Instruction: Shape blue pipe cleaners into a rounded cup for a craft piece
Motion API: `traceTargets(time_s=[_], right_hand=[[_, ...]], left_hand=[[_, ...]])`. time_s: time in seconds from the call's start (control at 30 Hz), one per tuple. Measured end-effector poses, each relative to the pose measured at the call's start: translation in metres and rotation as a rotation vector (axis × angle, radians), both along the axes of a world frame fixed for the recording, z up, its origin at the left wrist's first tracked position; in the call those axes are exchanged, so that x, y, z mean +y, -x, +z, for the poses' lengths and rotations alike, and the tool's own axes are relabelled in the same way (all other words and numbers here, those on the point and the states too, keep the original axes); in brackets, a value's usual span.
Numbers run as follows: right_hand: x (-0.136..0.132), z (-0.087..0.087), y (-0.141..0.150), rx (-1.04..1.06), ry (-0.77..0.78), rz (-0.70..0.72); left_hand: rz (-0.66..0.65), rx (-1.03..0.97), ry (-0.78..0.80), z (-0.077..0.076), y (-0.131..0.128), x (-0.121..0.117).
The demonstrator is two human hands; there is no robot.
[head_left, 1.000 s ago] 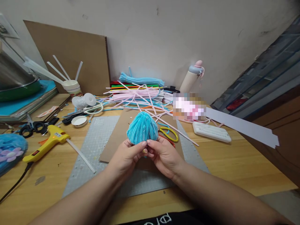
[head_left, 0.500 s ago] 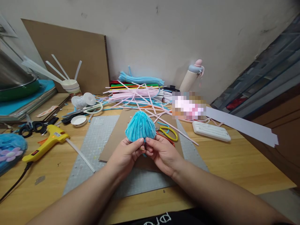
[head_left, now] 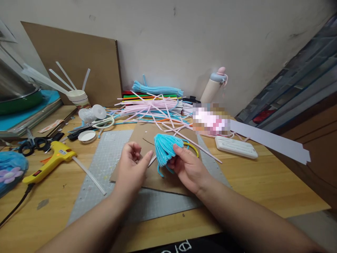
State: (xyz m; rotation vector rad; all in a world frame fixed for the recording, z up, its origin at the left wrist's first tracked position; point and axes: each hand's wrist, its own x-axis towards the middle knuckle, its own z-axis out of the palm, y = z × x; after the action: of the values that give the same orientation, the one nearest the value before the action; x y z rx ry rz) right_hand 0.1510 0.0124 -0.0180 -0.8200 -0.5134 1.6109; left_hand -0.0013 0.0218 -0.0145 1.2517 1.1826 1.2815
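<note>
Right fingers point(head_left: 181, 153) hold blue bundle point(head_left: 164, 149); left fingers point(head_left: 134, 147) nearby.

The cone-shaped bundle of fuzzy strands point(head_left: 165, 149) was bright turquoise. The flat rectangular cutting mat point(head_left: 105, 165) was grey with a paler grid, the pistol-shaped plastic glue gun point(head_left: 47, 165) yellow. The cylindrical bottle point(head_left: 210, 90) was cream with grey-blue and pink at its top.

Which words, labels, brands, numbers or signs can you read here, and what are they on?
None reads clearly.
Black clothing: white letters, cut off by the picture's edge.
Yellow glue gun: label too small.
Grey cutting mat: printing too faint.
White device: tiny marks, unreadable.
</note>
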Motion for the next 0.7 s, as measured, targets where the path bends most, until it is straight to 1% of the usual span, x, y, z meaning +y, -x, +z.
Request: traceTargets(time_s=[0.03,0.07,0.1,0.13,0.17,0.2,0.27,0.3,0.33,0.4,0.47,0.53,0.6,0.7], right_hand=[[-0.001,0.001,0.0,-0.037,-0.015,0.017],[-0.002,0.001,-0.001,-0.063,-0.03,0.044],[-0.004,0.002,-0.001,-0.085,-0.05,0.078],[-0.006,0.003,-0.001,-0.11,-0.08,0.116],[-0.007,0.003,-0.001,-0.14,-0.123,0.153],[-0.009,0.004,-0.001,-0.185,-0.18,0.183],[-0.012,0.007,-0.001,-0.341,-0.333,0.21],[-0.014,0.008,-0.001,-0.454,-0.41,0.2],[-0.015,0.008,0.0,-0.573,-0.475,0.162],[-0.018,0.008,0.001,-0.763,-0.539,0.032],[-0.02,0.007,0.002,-0.853,-0.558,-0.1],[-0.022,0.005,0.002,-0.906,-0.61,-0.163],[-0.022,0.005,0.002,-0.975,-0.69,-0.163],[-0.022,0.007,0.0,-1.081,-0.78,-0.136]], left_hand=[[0.017,0.161,-0.196,0.002,0.002,0.0],[-0.001,0.316,-0.361,0.004,0.004,0.0],[-0.039,0.443,-0.486,0.005,0.005,0.0],[-0.079,0.531,-0.573,0.007,0.007,0.0],[-0.095,0.582,-0.622,0.008,0.008,-0.001],[-0.085,0.603,-0.64,0.008,0.009,-0.001],[-0.032,0.611,-0.629,0.009,0.01,-0.002],[-0.009,0.614,-0.617,0.008,0.011,-0.003],[0.006,0.615,-0.606,0.008,0.01,-0.004],[0.021,0.61,-0.589,0.007,0.009,-0.007],[0.017,0.584,-0.54,0.007,0.008,-0.011],[0.01,0.536,-0.463,0.007,0.005,-0.013],[-0.012,0.489,-0.395,0.007,0.003,-0.014],[-0.044,0.428,-0.346,0.007,0.002,-0.014]])
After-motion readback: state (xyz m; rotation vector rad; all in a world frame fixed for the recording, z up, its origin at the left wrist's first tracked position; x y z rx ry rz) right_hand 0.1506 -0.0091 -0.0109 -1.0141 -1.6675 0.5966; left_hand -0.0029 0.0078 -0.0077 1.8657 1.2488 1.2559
